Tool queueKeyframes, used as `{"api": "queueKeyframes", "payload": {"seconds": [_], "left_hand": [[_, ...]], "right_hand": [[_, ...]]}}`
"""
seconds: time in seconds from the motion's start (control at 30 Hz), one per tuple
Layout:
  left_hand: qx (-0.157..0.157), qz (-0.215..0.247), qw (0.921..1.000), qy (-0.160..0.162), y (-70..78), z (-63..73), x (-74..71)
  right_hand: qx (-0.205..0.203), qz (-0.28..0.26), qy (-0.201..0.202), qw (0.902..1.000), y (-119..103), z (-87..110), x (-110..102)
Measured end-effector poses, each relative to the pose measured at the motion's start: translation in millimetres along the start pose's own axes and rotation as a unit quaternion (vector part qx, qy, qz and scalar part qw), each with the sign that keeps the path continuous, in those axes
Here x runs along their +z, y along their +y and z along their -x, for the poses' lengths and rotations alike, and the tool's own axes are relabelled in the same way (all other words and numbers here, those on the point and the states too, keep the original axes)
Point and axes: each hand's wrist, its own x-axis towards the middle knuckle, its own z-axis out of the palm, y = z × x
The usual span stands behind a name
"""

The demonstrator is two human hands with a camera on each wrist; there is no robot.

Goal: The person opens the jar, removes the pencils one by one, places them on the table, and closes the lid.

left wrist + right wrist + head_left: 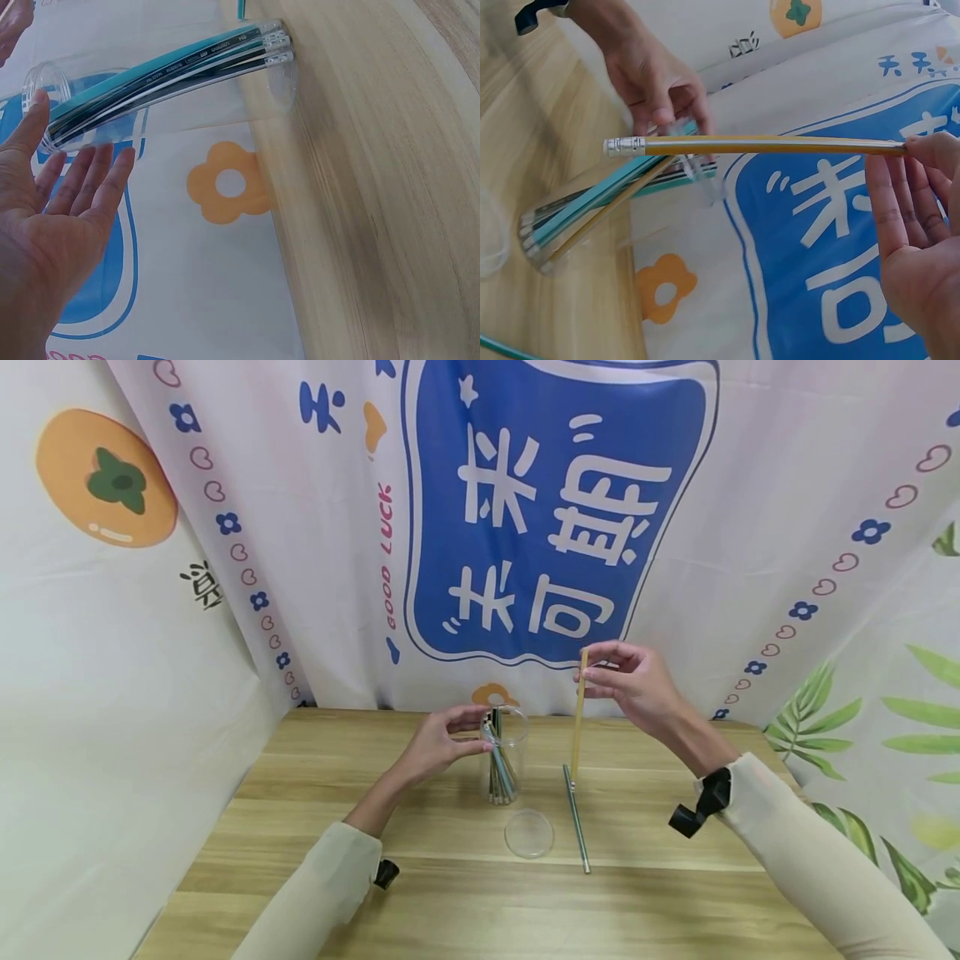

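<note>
A clear jar (pixel 522 760) stands upright on the table with several pencils (pixel 180 64) inside, teal, dark and yellow, eraser ends down. My left hand (pixel 441 745) holds the jar near its open rim, thumb on one side and fingers on the other. To the right of the jar, my right hand (pixel 633 683) pinches a yellow pencil (pixel 772 145) by its far end between thumb and fingertips. That pencil hangs almost vertical, eraser down. In the head view its eraser overlaps a teal pencil (pixel 577 827) lying on the table; whether they touch I cannot tell.
A round clear lid (pixel 529 833) lies flat on the wooden table (pixel 420 893), in front of the jar and left of the teal pencil. Behind the table's far edge hangs a printed cloth (pixel 337 635). Black straps sit on both wrists.
</note>
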Motion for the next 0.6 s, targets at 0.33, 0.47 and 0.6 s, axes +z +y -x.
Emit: {"api": "queueKeyframes", "payload": {"seconds": [0.33, 0.47, 0.6], "left_hand": [[-0.007, 0.003, 1.0, -0.002, 3.4, 0.0, 0.1], [-0.007, 0.002, 1.0, -0.002, 3.0, 0.2, 0.0], [-0.008, 0.002, 1.0, -0.001, 2.7, 0.2, 0.0]], "right_hand": [[0.067, 0.033, 0.023, 0.9969, 20, 21.3, -14], [0.098, 0.047, 0.034, 0.9935, 32, 28.5, -21], [0.126, 0.066, 0.045, 0.9887, 46, 35.9, -29]]}}
